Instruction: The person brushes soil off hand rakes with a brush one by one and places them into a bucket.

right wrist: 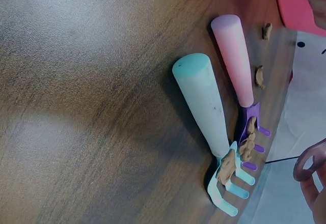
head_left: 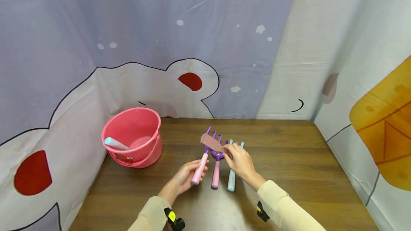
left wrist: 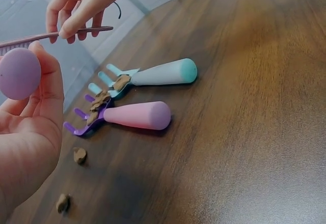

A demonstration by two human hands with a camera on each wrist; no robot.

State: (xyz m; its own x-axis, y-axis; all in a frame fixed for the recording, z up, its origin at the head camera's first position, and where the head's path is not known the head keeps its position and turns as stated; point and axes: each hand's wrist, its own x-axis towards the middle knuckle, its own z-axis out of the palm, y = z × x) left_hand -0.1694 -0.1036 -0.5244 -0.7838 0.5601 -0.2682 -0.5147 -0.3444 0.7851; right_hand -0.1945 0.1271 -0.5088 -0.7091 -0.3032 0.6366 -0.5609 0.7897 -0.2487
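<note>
Two hands of mine: left hand (head_left: 186,176), right hand (head_left: 240,161); three rakes: one held rake (head_left: 199,170), plus one pink-handled rake (right wrist: 233,58) and one white-handled rake (right wrist: 201,104) on table (head_left: 289,163), three tines (right wrist: 225,207) on each of those two; one comb-like tool (head_left: 211,143); one bucket (head_left: 154,154), one teal-ended handle (head_left: 116,143) inside; two loose brown lumps (right wrist: 267,31)

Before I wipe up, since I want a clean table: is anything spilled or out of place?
Yes: two brown lumps lie loose on the table, as if dropped. More brown bits sit on the blue rake and the pink rake beside it, looking dirty.
</note>
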